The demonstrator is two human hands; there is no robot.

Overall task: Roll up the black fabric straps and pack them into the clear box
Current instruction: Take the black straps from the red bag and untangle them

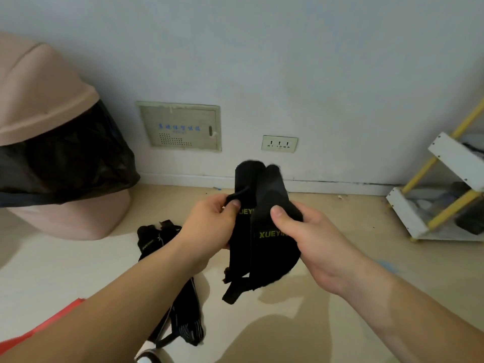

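Note:
I hold two black fabric straps [264,226] with yellow lettering upright in the air in front of me, side by side. My left hand [209,221] pinches a small loop on the left strap near its top. My right hand [309,231] grips the right strap, thumb pressed on its front. The lower ends of the straps hang loose above the floor. More black straps [167,279] lie in a pile on the floor below my left forearm. No clear box shows in this view.
A pink bin [52,127] with a black liner stands at the left by the wall. A white and yellow rack [445,192] stands at the right. A red object [52,323] shows at the bottom left. The floor is beige.

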